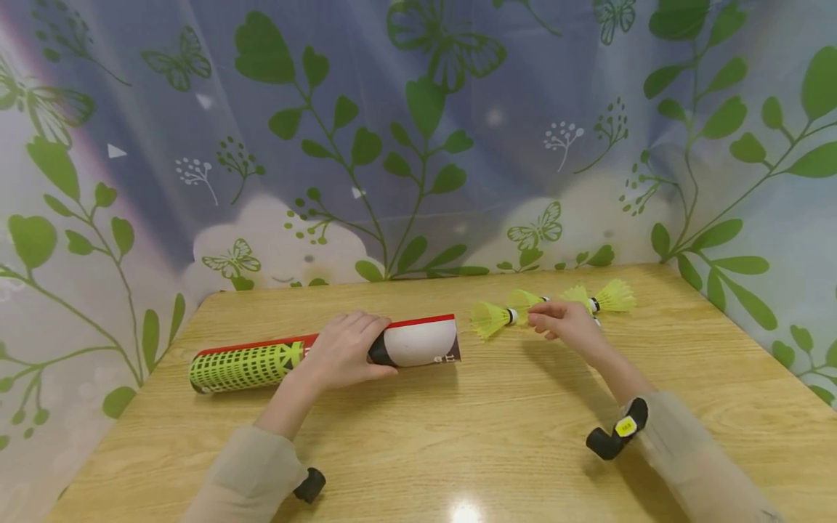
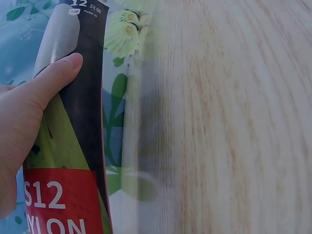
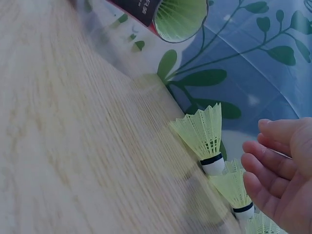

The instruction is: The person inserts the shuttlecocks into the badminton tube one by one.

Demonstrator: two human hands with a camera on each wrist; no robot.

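My left hand (image 1: 343, 352) grips a shuttlecock tube (image 1: 418, 343) lying sideways over the table, its fingers over the top and the thumb along the near side. The tube is printed white, black, red and yellow-green; "S12" and "NYLON" show on a red label (image 2: 61, 200) in the left wrist view. In the right wrist view its end is open, with a yellow-green skirt (image 3: 183, 19) inside. My right hand (image 1: 567, 327) hovers by several yellow shuttlecocks, its fingers loosely bent around nothing. Nearest the tube lies one shuttlecock (image 1: 490, 319); another shuttlecock (image 1: 613, 296) lies beyond the hand, which partly hides others.
A wooden table (image 1: 445, 443) carries everything. Behind it and at both sides hangs a curtain (image 1: 366, 167) with green leaves and butterflies. Black devices are strapped at both wrists, one wrist device (image 1: 617, 428) on the right sleeve.
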